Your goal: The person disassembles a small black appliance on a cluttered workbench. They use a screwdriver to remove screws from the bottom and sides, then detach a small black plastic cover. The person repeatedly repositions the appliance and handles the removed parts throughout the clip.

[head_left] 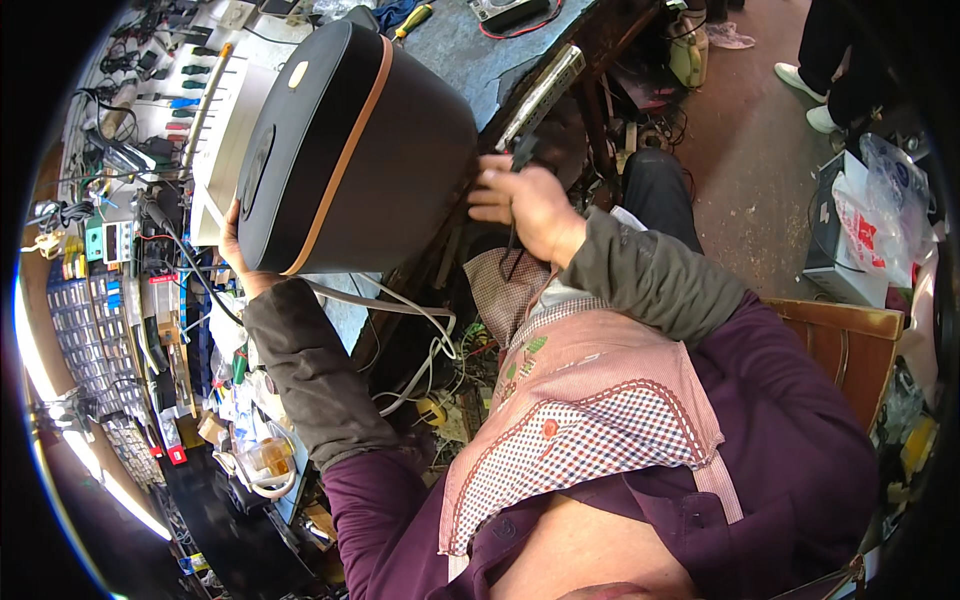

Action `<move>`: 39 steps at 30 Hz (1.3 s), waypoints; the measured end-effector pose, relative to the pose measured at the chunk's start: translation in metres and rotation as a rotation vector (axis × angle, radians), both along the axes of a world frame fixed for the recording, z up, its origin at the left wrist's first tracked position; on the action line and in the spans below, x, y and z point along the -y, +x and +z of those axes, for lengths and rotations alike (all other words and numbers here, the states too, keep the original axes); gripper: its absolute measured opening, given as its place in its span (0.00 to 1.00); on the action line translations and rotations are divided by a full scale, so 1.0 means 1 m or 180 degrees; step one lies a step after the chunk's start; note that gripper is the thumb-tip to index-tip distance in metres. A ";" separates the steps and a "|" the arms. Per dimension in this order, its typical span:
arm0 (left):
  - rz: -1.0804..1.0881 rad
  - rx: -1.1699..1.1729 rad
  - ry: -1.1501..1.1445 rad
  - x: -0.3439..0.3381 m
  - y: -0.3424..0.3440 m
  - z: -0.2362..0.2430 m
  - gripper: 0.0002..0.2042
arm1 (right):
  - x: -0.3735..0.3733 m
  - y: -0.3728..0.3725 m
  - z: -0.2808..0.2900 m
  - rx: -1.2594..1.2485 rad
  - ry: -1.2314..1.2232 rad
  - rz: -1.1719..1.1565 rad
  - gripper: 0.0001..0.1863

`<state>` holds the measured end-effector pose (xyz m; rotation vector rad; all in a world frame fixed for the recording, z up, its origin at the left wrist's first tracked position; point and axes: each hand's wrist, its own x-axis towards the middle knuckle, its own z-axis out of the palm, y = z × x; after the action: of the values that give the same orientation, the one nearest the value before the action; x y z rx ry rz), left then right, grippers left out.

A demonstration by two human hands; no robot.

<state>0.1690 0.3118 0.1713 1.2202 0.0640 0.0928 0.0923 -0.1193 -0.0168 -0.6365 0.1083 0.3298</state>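
A dark appliance [360,170] with an orange band and a rounded lid sits tilted at the bench edge. My left hand [240,250] grips its left side, most fingers hidden behind it. At the appliance's right, my right hand [525,205] is loosely curled on a black cord with a plug [525,150], its fingertips blurred. Pale cables [420,312] loop below the appliance.
A cluttered bench [445,45] carries tools, meters, parts drawers [95,340] and a yellow-handled screwdriver [414,22]. On the right are a wooden chair [830,330], a grey box with plastic bags [830,230] and another person's legs and white shoes [800,80].
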 end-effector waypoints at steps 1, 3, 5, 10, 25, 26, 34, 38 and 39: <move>-0.0048 -0.0020 -0.0010 0.002 0.004 0.002 0.21 | -0.006 -0.006 0.003 0.0007 0.0002 0.0046 0.26; -0.0137 -0.0079 -0.0045 0.005 0.011 0.002 0.19 | -0.010 -0.012 0.014 0.0398 0.0449 0.0351 0.25; 0.0532 -0.0026 0.0184 -0.004 0.018 -0.001 0.19 | -0.010 -0.014 0.024 0.0433 0.0746 0.0408 0.23; 0.0764 0.0330 0.0938 -0.011 0.035 -0.010 0.20 | 0.017 0.003 0.056 0.0799 0.0680 0.0166 0.34; 0.1283 -0.0152 -0.0242 0.100 0.020 -0.039 0.22 | 0.030 0.015 0.088 0.3066 -0.1556 -0.0718 0.31; 0.1324 -0.0133 -0.0322 0.104 0.016 -0.037 0.22 | 0.025 0.006 0.086 0.2958 -0.1610 -0.0742 0.31; 0.1651 0.0779 0.0893 0.242 -0.075 0.012 0.21 | 0.040 0.001 0.074 0.1613 -0.0906 -0.1198 0.32; 0.1436 0.2070 0.2389 0.252 -0.078 0.012 0.23 | 0.056 0.030 0.077 0.0923 0.0101 -0.1048 0.27; 0.1535 0.2221 0.3000 0.254 -0.073 0.012 0.25 | 0.061 0.039 0.074 0.0862 0.0137 -0.0960 0.26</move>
<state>0.0955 0.0578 0.1837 2.0190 -0.3344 1.0571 0.1316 -0.1805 0.0575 -0.6068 -0.0623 -0.0463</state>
